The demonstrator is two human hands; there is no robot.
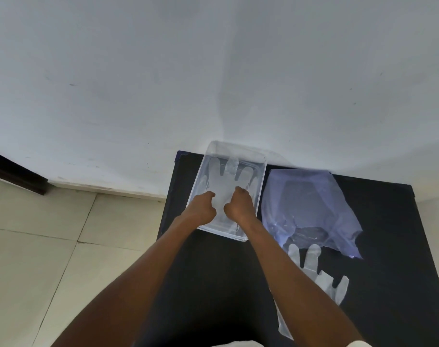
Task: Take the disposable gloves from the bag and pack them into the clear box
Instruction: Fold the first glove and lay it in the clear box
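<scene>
A clear box (261, 182) stands on a black table, against the wall. A translucent disposable glove (227, 176) lies flat inside it, fingers pointing away from me. My left hand (202, 206) and my right hand (239, 202) are both inside the box, fingers curled and pressing on the glove's palm area. To the right lies a bluish plastic bag (306, 206), crumpled and flat. Another clear glove (313, 269) lies on the table below the bag, partly under my right forearm.
The black table (388, 234) has its left edge beside a tiled floor (50, 246). A white wall (163, 83) rises directly behind the box and bag. A dark skirting strip (15, 172) sits at the far left.
</scene>
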